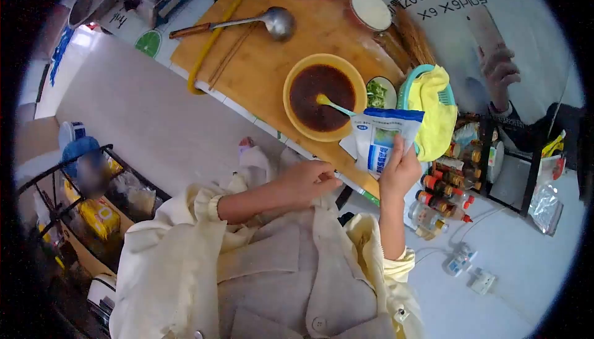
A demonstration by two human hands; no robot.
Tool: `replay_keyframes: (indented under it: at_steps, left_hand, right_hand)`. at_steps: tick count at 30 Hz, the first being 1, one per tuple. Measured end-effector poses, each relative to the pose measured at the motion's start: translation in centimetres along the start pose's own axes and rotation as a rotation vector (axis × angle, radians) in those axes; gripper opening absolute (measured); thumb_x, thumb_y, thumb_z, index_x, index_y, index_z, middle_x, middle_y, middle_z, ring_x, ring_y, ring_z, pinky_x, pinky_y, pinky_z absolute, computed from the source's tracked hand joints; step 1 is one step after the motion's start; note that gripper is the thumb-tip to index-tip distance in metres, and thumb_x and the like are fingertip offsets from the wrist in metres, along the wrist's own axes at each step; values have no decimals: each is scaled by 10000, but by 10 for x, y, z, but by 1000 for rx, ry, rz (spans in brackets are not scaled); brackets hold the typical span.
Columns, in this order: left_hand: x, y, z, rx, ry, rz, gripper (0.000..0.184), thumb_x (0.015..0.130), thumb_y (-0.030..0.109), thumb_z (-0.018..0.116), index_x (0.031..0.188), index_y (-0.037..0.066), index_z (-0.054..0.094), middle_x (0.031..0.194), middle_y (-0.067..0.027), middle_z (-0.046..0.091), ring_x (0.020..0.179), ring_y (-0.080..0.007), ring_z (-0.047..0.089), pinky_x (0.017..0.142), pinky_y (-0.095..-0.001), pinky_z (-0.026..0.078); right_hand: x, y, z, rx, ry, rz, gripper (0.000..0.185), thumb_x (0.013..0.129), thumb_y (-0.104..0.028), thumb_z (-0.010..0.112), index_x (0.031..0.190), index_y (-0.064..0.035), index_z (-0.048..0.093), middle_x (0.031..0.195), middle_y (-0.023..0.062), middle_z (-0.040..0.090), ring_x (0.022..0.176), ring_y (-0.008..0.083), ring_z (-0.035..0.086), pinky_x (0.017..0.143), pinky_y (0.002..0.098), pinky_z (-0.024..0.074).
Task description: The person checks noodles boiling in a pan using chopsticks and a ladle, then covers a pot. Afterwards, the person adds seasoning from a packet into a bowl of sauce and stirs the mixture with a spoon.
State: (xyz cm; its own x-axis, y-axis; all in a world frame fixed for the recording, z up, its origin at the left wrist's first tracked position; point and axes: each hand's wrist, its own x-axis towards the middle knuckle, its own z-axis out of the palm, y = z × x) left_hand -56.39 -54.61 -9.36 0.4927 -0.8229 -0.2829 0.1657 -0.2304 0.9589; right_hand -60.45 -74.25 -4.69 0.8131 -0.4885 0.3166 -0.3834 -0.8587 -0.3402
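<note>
My right hand [399, 169] is closed on a white and blue packet [377, 138], thumb across its printed front. A small spoon [334, 105] with a yellow tip and pale handle lies over the yellow bowl [289, 100] of dark red-brown liquid. Its handle meets the packet's edge; I cannot tell whether it rests there or goes behind. My left hand [312, 183] is in front of my body, fingers curled in, with nothing visible in it. Just beyond the packet stands a small dish of chopped greens [376, 94].
On the wooden board [247, 73] lie a metal ladle [278, 24] and chopsticks [232, 57]. A white-filled bowl [371, 12] stands behind. At the right are a teal basket [407, 85] with a yellow cloth [433, 116] and several sauce bottles [442, 196]. A black rack [65, 169] stands left.
</note>
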Motion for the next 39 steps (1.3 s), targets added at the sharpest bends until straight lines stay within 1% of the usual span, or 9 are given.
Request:
replay_keyframes:
  at_steps: [9,11,15,17,21,23,30,32,39]
  left_hand:
    - [-5,0,-4,20,65,47,285,836,287,620,790,10,573,764,-143,626,723,-283,609,648,-380,467]
    - [-5,-1,-4,4,74,55,280,836,283,622,790,12,572,762,-142,625,721,-283,608,647,-380,467]
    - [-2,-3,-3,-9,60,71,275,834,279,626,792,13,571,762,-142,624,715,-283,606,645,-379,468]
    - [-3,-3,-2,-12,75,74,276,834,281,626,794,13,571,765,-142,625,715,-283,608,645,-378,469]
    - [-1,-4,-1,-3,68,80,276,837,278,625,796,11,569,766,-142,625,716,-285,609,645,-376,470]
    - [-3,-4,0,-11,78,86,276,837,276,625,797,10,567,765,-143,624,718,-286,609,647,-374,471]
    - [-5,0,-2,14,60,67,274,836,271,629,814,5,567,770,-146,629,725,-283,615,656,-371,474]
    - [-4,1,-3,2,37,58,273,837,270,629,814,5,567,771,-145,630,729,-280,616,656,-371,473]
    - [-2,-4,0,-23,15,41,266,840,267,628,817,8,573,778,-132,636,741,-264,620,670,-362,480]
  right_hand:
    - [12,-9,1,-343,-144,-88,236,934,-232,515,980,-44,650,725,140,646,631,322,625,556,369,487]
    - [14,-6,5,-207,77,-174,255,925,-278,512,840,-66,626,661,143,630,558,334,604,497,422,464]
    - [20,-15,5,-475,47,-309,250,924,-282,513,822,-79,616,625,142,614,542,336,599,483,420,458]
    - [17,-10,9,-285,120,-242,272,924,-312,511,803,-86,601,604,146,604,528,332,599,469,420,454]
    - [19,-10,10,-471,27,-288,268,921,-311,513,813,-84,605,608,162,604,530,339,599,472,429,453]
    - [16,-6,12,-296,54,-207,297,926,-332,498,794,-84,596,594,163,598,521,341,596,466,432,452]
    - [18,-13,14,-286,76,-249,318,933,-327,486,750,-81,567,585,156,598,510,341,595,463,442,456]
    - [23,-19,16,-505,-27,-269,302,931,-311,496,753,-78,570,590,163,597,520,345,597,467,439,459]
    - [39,-23,23,-394,-40,-197,299,931,-302,498,745,-76,559,560,162,577,512,347,593,463,434,461]
